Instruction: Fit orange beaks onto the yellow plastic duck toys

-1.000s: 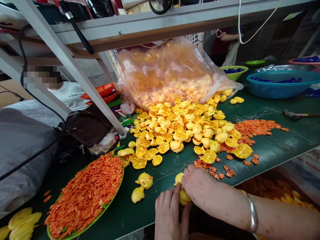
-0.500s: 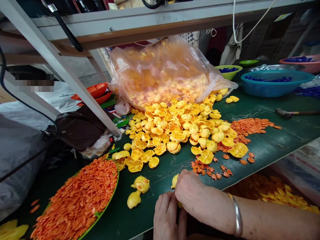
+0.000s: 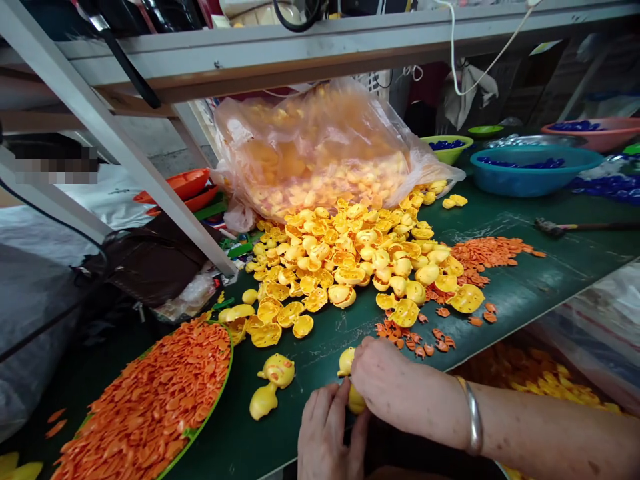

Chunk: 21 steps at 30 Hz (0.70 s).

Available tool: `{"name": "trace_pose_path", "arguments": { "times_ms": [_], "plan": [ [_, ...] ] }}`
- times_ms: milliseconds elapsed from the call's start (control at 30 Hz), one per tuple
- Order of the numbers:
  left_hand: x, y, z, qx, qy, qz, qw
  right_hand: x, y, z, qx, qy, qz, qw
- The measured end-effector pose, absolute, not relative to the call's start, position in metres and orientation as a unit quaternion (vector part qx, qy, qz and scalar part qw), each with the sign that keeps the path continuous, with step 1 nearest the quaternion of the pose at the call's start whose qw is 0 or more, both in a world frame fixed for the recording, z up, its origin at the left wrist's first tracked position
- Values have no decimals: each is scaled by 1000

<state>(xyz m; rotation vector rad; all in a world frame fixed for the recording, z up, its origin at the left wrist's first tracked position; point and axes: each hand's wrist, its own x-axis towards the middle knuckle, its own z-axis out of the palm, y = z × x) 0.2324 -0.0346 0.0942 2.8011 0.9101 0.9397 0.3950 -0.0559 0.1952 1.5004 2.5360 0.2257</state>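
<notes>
Both my hands meet at the near edge of the green table (image 3: pixel 550 280). My left hand (image 3: pixel 325 433) and my right hand (image 3: pixel 383 380), which wears a metal bangle, are closed together on a yellow plastic duck piece (image 3: pixel 350 380), mostly hidden between the fingers. An assembled yellow duck (image 3: pixel 270 383) lies just left of them. A heap of yellow duck halves (image 3: pixel 350 257) spreads across the table's middle, spilling from a clear plastic bag (image 3: pixel 320 147). Small orange beak pieces (image 3: pixel 415 337) are scattered right in front of my right hand.
A green tray heaped with orange pieces (image 3: pixel 150 400) sits at the near left. More orange pieces (image 3: pixel 490 253) lie to the right. Blue (image 3: pixel 535 170), green (image 3: pixel 447 147) and pink bowls stand at the back right. A slanted metal frame (image 3: pixel 125 160) crosses overhead. A person in white sits at far left.
My hands have stayed closed on the yellow piece at the table edge. The view has shifted slightly to the right and down.
</notes>
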Motion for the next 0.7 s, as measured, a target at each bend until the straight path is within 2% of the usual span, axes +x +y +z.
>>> {"name": "trace_pose_path", "arguments": {
  "times_ms": [300,433,600,700],
  "plan": [
    [232,-37,89,906,298,297,43,384,-48,189,546,832,36,90],
    [231,-33,94,903,309,297,30,408,-55,174,566,824,28,11],
    [204,-13,95,896,340,283,-45,474,-85,162,757,632,85,-141],
    [191,-6,96,896,341,272,-82,516,-104,149,816,553,124,-115]
  ]
}}
